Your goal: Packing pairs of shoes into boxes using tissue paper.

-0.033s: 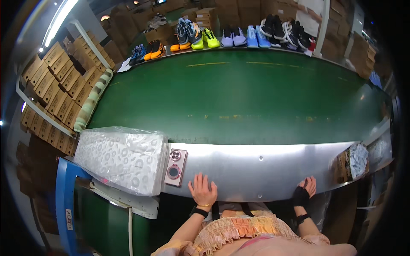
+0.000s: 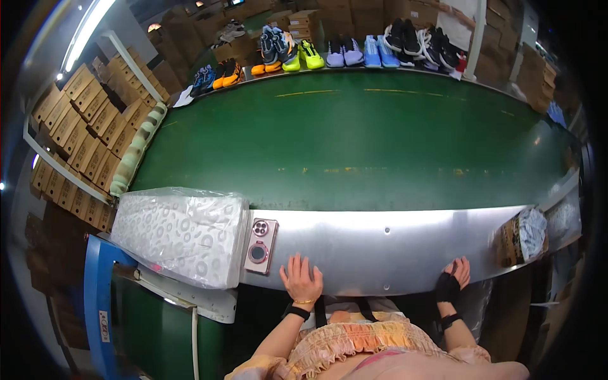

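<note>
On the metal ledge [image 2: 354,247], left fingers [image 2: 297,267] spread, right fingers [image 2: 464,268] extended close together, placed as before.

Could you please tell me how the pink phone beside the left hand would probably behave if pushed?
The pink phone would probably slide fairly easily, since the metal ledge looks smooth. Its flat slab shape suggests it would stay stiff and be unlikely to roll.

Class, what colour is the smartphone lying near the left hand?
The smartphone is pale pink; it shows best in the head view.
</note>
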`<action>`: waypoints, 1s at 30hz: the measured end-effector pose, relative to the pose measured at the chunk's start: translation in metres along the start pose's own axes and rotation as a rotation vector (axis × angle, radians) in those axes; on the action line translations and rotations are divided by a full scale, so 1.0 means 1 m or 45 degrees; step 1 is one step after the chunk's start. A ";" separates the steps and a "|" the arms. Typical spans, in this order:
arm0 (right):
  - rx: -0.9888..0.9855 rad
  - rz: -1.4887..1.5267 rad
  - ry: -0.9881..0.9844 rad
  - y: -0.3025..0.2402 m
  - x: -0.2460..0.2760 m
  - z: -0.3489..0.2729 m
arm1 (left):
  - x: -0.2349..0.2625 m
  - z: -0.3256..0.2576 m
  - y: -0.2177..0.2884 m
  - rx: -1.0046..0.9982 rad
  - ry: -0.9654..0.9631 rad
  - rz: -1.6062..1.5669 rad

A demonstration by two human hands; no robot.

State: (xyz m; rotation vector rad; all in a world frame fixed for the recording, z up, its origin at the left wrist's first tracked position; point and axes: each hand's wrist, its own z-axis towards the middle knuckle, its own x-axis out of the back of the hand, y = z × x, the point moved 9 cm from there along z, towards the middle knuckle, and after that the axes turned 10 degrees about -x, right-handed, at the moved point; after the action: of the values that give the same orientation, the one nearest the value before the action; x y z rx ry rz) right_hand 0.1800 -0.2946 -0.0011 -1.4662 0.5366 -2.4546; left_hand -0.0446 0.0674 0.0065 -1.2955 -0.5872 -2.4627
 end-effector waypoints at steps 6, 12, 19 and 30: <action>0.066 0.053 0.060 0.013 -0.012 0.005 | -0.012 0.004 -0.001 -0.011 0.102 -0.026; 0.025 0.064 0.096 0.010 -0.010 0.008 | -0.009 0.006 -0.001 -0.026 0.226 -0.008; -0.004 0.096 -0.011 0.003 -0.013 -0.008 | -0.003 -0.005 -0.016 0.007 0.202 0.009; -0.219 0.375 -0.118 0.044 -0.042 0.018 | -0.003 0.015 0.014 -0.073 0.050 0.056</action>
State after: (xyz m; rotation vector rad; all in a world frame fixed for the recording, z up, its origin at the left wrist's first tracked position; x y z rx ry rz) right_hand 0.2160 -0.3219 -0.0449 -1.4362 0.8932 -2.1478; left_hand -0.0260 0.0629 0.0147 -1.2642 -0.4768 -2.4795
